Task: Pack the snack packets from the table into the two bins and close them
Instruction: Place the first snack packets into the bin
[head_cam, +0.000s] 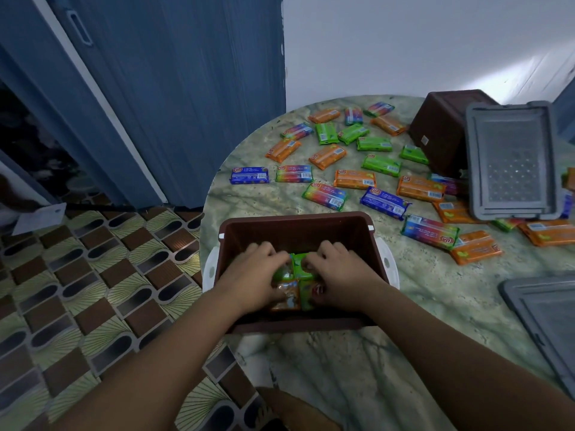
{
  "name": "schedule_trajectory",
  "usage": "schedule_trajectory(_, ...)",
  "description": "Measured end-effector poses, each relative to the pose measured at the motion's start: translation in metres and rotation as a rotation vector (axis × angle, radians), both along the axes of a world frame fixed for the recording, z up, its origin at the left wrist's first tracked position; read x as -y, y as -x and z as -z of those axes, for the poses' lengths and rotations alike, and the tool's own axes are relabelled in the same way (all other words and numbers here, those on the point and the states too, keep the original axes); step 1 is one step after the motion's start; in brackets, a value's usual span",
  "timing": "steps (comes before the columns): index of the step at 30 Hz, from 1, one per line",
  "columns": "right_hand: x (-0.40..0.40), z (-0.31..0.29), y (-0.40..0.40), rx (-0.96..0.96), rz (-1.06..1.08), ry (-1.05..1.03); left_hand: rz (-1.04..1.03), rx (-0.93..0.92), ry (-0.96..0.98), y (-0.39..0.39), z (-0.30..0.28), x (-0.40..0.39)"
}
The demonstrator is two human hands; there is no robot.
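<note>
Packets [354, 179] on table [435, 306] behind near bin [295, 225]

Blue door [186, 73], patterned floor tiles [93, 275]
</note>
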State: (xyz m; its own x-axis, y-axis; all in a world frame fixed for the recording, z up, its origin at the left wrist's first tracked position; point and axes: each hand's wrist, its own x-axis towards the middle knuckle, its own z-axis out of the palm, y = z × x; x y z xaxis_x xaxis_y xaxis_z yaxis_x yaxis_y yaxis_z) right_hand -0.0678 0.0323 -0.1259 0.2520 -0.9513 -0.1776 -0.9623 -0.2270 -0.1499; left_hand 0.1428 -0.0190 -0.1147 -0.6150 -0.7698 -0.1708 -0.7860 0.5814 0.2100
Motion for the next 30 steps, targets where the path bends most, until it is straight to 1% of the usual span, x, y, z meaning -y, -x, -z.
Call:
schedule_trajectory(2, 0.004, -0.012, 0.0, 0.087, 0.044, 0.118, -0.015, -0.062, 0.226, -0.002, -0.014, 0.002)
schedule_trajectory(4, 0.009, -0.02, 0.002, 0.11, 0.073, 0.287, -0.087, -0.052, 0.397, -0.006, -0.024, 0.011)
schedule_trajectory(5, 0.013, -0.023, 0.004, 0.097, 0.09, 0.371, -0.136, -0.024, 0.422, -0.008, -0.026, 0.017)
schedule_trajectory(7, 0.022, -0.027, 0.012, 0.033, 0.147, 0.467, -0.226, 0.029, 0.369, -0.008, -0.025, 0.034)
schedule_trajectory(8, 0.028, -0.029, 0.016, -0.012, 0.176, 0.458, -0.244, 0.052, 0.319, -0.008, -0.024, 0.041)
schedule_trajectory(10, 0.039, -0.03, 0.025, -0.09, 0.223, 0.356, -0.235, 0.08, 0.229, -0.003, -0.019, 0.053)
schedule_trajectory(13, 0.048, -0.027, 0.03, -0.092, 0.273, 0.17, -0.18, 0.069, 0.225, 0.002, -0.013, 0.066)
schedule_trajectory(17, 0.06, -0.026, 0.026, -0.079, 0.349, 0.139, -0.098, 0.04, 0.234, 0.003, -0.009, 0.093)
schedule_trajectory(30, 0.117, -0.03, -0.002, -0.094, 0.684, 0.091, 0.227, 0.021, 0.265, 0.013, -0.011, 0.215)
